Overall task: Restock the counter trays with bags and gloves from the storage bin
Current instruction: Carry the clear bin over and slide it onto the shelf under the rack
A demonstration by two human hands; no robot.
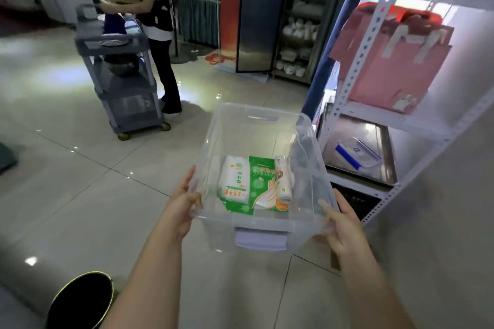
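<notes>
1. The left hand [184, 201] and the right hand [343, 224] are carrying the clear storage bin [256, 224] above the tiled floor [80, 181], each hand's fingers curled around the rim at a near corner.
2. Inside the bin are lying a white packet [235, 181], a green glove packet [263, 184] and a small white roll [282, 179], touching one another (the supplies look few).
3. The bin is hanging just beside the metal shelving [355, 83], with no counter trays in view, so I judge this to be the fetching step.
4. The next move is calling for a level carry to the counter, steering clear of the person [157, 16] at the grey cart [125, 83].
</notes>
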